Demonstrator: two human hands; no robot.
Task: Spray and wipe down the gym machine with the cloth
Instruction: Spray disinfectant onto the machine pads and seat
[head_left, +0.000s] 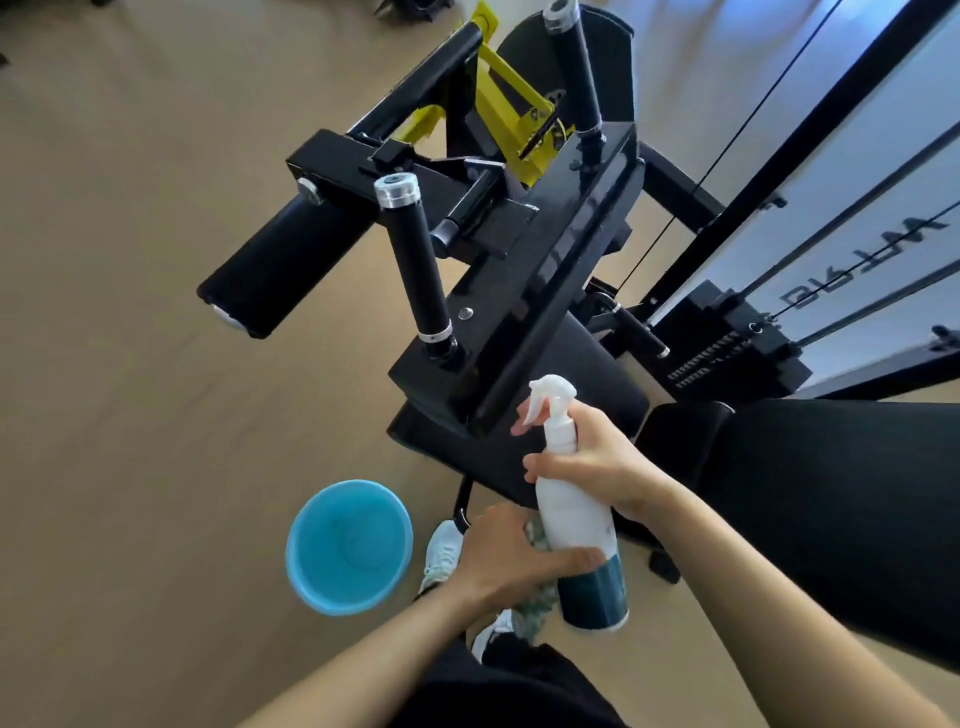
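Note:
A black gym machine (545, 249) with two upright handle grips, a padded roller and yellow parts fills the middle of the view. My right hand (597, 462) grips the neck of a white spray bottle (571, 509) with a dark teal base, one finger on the trigger, nozzle aimed at the machine's black frame. My left hand (509, 561) holds a greenish cloth (537, 603) bunched under the palm, thumb against the bottle's lower part. Most of the cloth is hidden by the hand and bottle.
A blue bucket (349, 545) stands on the tan floor at the left of my white shoes (441, 556). A black padded seat (805, 493) lies at the right. The weight stack (737, 348) and cables stand at the far right.

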